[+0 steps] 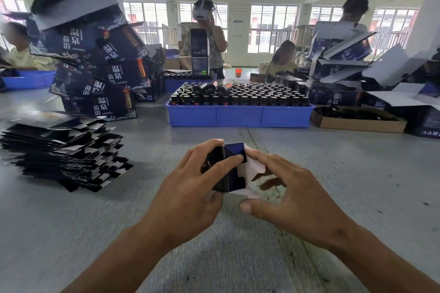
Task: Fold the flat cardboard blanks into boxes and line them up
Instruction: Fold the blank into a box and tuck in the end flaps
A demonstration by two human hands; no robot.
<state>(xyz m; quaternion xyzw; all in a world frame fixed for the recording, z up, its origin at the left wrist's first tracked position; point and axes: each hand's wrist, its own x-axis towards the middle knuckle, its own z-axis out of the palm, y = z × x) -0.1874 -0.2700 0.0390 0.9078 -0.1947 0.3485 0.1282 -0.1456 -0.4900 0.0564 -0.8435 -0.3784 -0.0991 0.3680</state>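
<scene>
Head view: left hand [190, 188] grips box [228, 169], right hand [292, 197] fingers curl on its white flap; blue tray [238, 115] holds dark bottles [250, 96]; brown carton [357, 122] holds dark items.

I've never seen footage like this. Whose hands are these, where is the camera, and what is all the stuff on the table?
There is no machine here: a person wears a camera on the head, looking down at their own hands. The left hand grips a small dark cardboard box that is half folded, while the right hand works its white flaps. On the grey table lie a stack of flat blanks at left, a leaning pile of larger folded boxes, and a blue tray of dark bottles. Other workers stand behind.
</scene>
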